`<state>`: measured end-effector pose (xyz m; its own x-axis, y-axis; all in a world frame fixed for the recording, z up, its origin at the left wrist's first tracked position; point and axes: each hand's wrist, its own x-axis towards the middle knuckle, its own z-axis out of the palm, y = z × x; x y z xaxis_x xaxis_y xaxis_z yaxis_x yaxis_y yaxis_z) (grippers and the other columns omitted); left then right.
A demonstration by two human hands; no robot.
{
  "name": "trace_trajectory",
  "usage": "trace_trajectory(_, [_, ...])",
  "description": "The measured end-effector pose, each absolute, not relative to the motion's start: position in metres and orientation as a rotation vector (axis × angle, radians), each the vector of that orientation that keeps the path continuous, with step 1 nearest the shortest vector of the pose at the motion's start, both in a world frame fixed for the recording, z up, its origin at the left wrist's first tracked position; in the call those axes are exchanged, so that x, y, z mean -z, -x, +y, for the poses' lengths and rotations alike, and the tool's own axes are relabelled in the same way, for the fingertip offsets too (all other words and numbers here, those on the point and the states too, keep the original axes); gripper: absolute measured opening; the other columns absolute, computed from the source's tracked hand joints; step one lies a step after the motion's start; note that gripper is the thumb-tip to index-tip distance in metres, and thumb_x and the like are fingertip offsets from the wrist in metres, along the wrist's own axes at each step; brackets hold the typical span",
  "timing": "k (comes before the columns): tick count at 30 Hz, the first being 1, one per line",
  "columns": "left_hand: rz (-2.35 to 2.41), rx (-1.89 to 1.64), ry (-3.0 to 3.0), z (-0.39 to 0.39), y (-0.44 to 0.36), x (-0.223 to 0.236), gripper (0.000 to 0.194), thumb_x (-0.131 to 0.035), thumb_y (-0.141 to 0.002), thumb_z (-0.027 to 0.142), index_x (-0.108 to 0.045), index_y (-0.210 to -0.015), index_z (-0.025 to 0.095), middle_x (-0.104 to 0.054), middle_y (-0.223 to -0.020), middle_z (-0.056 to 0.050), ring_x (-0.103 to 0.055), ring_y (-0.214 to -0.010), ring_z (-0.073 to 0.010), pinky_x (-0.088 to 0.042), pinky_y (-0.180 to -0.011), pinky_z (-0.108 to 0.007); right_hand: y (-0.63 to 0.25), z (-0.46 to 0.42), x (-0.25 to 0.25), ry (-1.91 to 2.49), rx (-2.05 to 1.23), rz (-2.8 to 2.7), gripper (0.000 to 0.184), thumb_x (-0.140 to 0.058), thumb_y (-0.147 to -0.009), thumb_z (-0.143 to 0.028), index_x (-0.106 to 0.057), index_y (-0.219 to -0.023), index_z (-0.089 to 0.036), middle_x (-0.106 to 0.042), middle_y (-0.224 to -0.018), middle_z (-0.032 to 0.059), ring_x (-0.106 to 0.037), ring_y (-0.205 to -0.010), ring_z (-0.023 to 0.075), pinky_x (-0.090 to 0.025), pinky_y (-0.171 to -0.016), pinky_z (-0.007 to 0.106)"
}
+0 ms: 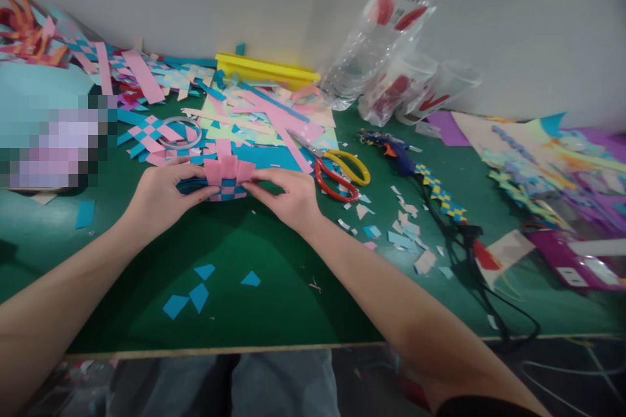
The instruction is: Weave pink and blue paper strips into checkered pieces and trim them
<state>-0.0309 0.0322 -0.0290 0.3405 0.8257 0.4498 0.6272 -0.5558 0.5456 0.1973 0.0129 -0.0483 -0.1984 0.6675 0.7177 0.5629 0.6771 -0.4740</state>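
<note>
Between my two hands is a small woven paper piece (229, 181), a pink and blue checker with pink strip ends standing up from it. My left hand (163, 194) pinches its left side between thumb and fingers. On the opposite side, my right hand (286, 192) grips the right edge the same way. Just right of my right hand lie scissors (337, 172) with one red and one yellow handle. A roll of clear tape (180, 133) rests behind my left hand, beside another pink and blue woven piece (149, 133).
Pink, blue and cream paper strips (264, 111) pile up behind my hands, near a yellow plastic bar (267, 70). A glue gun (391, 150) with a black cord lies to the right, past paper scraps (405, 228). Plastic cups (435, 91) lean by the wall. Blue scraps (198, 296) lie in front.
</note>
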Motion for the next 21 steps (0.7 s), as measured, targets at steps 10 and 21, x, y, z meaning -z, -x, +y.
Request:
trace_trajectory(10, [1.291, -1.034, -2.392, 0.0321, 0.0300, 0.0290, 0.016, -0.068, -0.083, 0.039, -0.074, -0.085, 0.025, -0.076, -0.088, 0.001, -0.069, -0.102, -0.0230, -0.049, -0.100, -0.036, -0.1952, 0.0124, 0.0484, 0.946, -0.275, -1.840, 0.003, -0.070, -0.082, -0.021, -0.072, -0.084, -0.022, -0.077, -0.081, -0.0020, -0.071, -0.071, 0.0121, -0.057, -0.068, 0.022])
trace_trajectory(21, [1.338, -0.955, -2.410, 0.0292, 0.0317, 0.0269, 0.011, -0.069, -0.083, 0.034, -0.074, -0.083, 0.024, -0.076, -0.086, -0.001, -0.063, -0.115, -0.0289, -0.053, -0.093, -0.042, -0.1941, 0.0126, 0.0427, 1.007, -0.654, -1.770, 0.028, -0.078, -0.074, -0.033, -0.070, -0.097, -0.019, -0.076, -0.095, 0.0026, -0.072, -0.089, 0.0169, -0.058, -0.082, 0.029])
